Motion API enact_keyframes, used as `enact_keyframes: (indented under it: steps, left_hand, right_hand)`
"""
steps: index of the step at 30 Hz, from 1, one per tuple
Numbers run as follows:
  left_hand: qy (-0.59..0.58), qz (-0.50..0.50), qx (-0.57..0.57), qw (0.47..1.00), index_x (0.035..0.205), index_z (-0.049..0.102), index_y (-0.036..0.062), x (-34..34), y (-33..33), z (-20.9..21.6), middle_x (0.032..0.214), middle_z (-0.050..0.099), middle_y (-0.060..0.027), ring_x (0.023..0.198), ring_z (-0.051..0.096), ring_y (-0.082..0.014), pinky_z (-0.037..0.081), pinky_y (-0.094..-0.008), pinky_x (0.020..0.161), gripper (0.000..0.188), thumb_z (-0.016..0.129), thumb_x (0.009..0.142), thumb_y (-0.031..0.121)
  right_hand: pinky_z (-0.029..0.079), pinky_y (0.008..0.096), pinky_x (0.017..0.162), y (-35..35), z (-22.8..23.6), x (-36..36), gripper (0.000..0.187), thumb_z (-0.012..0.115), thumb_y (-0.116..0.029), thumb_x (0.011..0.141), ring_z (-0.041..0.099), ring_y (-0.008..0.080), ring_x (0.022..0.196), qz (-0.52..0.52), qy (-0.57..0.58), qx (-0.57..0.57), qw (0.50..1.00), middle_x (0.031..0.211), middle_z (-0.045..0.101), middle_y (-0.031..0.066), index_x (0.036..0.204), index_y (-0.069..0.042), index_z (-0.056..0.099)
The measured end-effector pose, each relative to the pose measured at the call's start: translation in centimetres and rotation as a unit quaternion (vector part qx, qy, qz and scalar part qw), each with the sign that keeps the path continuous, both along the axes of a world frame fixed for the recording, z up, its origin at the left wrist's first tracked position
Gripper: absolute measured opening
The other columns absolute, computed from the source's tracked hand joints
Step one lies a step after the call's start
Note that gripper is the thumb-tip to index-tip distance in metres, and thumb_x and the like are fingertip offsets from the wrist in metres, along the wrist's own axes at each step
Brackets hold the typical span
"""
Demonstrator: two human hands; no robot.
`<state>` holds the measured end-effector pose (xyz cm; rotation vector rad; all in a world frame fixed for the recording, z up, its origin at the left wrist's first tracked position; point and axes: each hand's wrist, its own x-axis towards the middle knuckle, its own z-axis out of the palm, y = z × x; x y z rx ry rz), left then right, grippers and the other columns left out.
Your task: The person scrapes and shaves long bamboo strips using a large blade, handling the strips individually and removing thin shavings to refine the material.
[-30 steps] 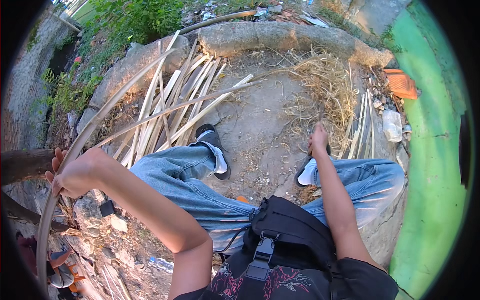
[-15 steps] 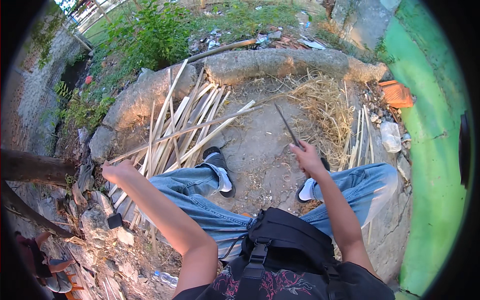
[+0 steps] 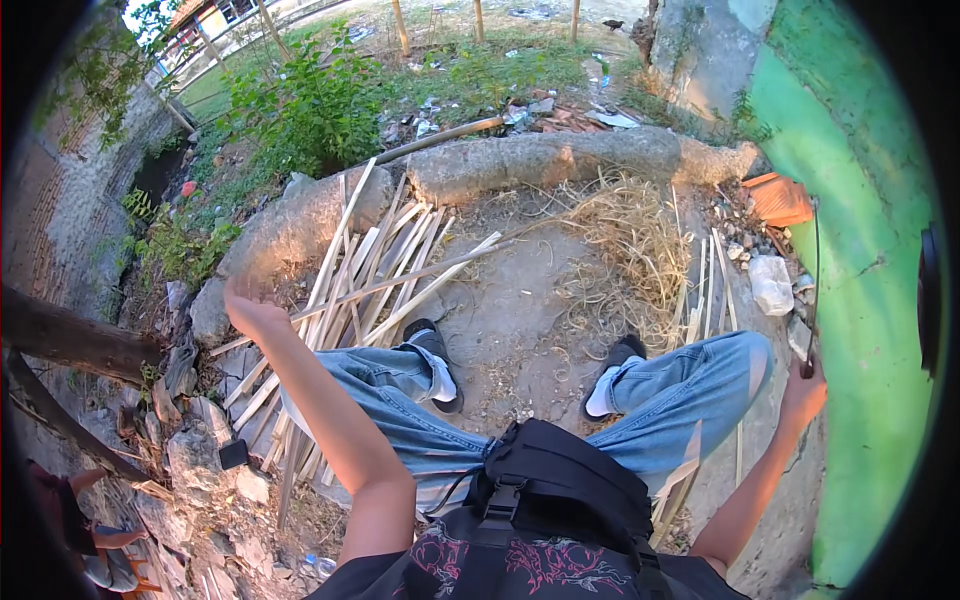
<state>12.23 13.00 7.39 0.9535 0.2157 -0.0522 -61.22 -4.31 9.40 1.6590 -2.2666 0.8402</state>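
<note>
My right hand [image 3: 803, 390] is closed around the handle of a knife. Its long, thin dark blade [image 3: 816, 270] points away from me, beside the green wall. At the left, my left hand [image 3: 255, 312] is stretched out past the pile of pale bamboo strips [image 3: 385, 265]. Motion smears its fingers, so I cannot tell whether they hold anything. One longer strip [image 3: 420, 271] lies slantwise across the pile, its near end just below that hand.
Curly shavings [image 3: 640, 230] lie beyond my right foot. A low stone edge [image 3: 540, 160] curves across the far side. The green wall [image 3: 860, 400] bounds the right. A small black square object [image 3: 233, 454] and a dark log [image 3: 80, 335] lie left. Another person [image 3: 85, 530] is at lower left.
My right hand has swung with the knife from between my knees out to the far right, beside the wall. My left hand has moved a little away from me and to the right.
</note>
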Motion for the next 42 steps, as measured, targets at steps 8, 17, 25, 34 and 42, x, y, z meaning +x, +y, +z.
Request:
enact_keyframes:
  steps: [8, 17, 25, 34, 42]
  left_hand:
    - [-0.293, -0.150, 0.384, 0.863, 0.117, 0.056, -0.0008, 0.5, 2.1, -1.5, 0.101, 0.065, -0.0124, 0.093, 0.060, -0.0206, 0.044, -0.0320, 0.082, 0.041, 0.058, 0.091, 0.032]
    - [-0.258, -0.484, 0.396, 0.737, 0.111, 0.060, -0.0056, -1.2, 6.5, -4.5, 0.102, 0.066, -0.0125, 0.091, 0.061, -0.0185, 0.046, -0.0296, 0.082, 0.038, 0.054, 0.092, 0.026]
    - [-0.234, -0.577, 0.471, 0.625, 0.106, 0.065, -0.0055, -1.4, 4.5, -3.0, 0.097, 0.068, -0.0140, 0.088, 0.062, -0.0210, 0.044, -0.0324, 0.087, 0.046, 0.036, 0.091, 0.027]
    - [-0.159, -0.592, 0.438, 0.657, 0.105, 0.065, -0.0064, -1.5, 2.4, -2.4, 0.098, 0.068, -0.0144, 0.088, 0.062, -0.0219, 0.044, -0.0325, 0.087, 0.045, 0.039, 0.092, 0.028]
    - [-0.132, -0.584, 0.435, 0.673, 0.104, 0.065, -0.0057, -1.1, 3.0, -2.2, 0.098, 0.068, -0.0150, 0.087, 0.063, -0.0236, 0.046, -0.0337, 0.086, 0.047, 0.039, 0.095, 0.033]
  right_hand:
    - [0.051, 0.0395, 0.052, 7.7, -20.1, -15.1, 0.041, 0.069, -0.033, 0.073, 0.061, 0.0240, 0.054, -0.188, -0.325, 0.162, 0.913, 0.070, 0.064, 0.0137, 0.079, 0.007, 0.066]
    - [0.051, 0.0470, 0.078, 19.6, -29.0, -8.0, 0.050, 0.068, -0.038, 0.072, 0.066, 0.0393, 0.089, -0.350, -0.264, 0.246, 0.864, 0.091, 0.066, 0.0288, 0.092, 0.008, 0.067]
    - [0.052, 0.0468, 0.081, 22.2, -32.5, -10.3, 0.043, 0.070, -0.031, 0.072, 0.064, 0.0392, 0.093, -0.363, -0.244, 0.244, 0.865, 0.095, 0.066, 0.0248, 0.096, 0.004, 0.065]
    - [0.049, 0.0450, 0.084, 22.8, -35.7, -13.8, 0.050, 0.075, -0.032, 0.070, 0.063, 0.0367, 0.096, -0.318, -0.209, 0.311, 0.871, 0.103, 0.065, 0.0223, 0.104, 0.001, 0.061]
    - [0.037, 0.0481, 0.099, 22.9, -34.4, -10.2, 0.077, 0.082, -0.038, 0.064, 0.060, 0.0308, 0.107, -0.305, -0.197, 0.345, 0.866, 0.110, 0.065, 0.0158, 0.127, -0.006, 0.050]
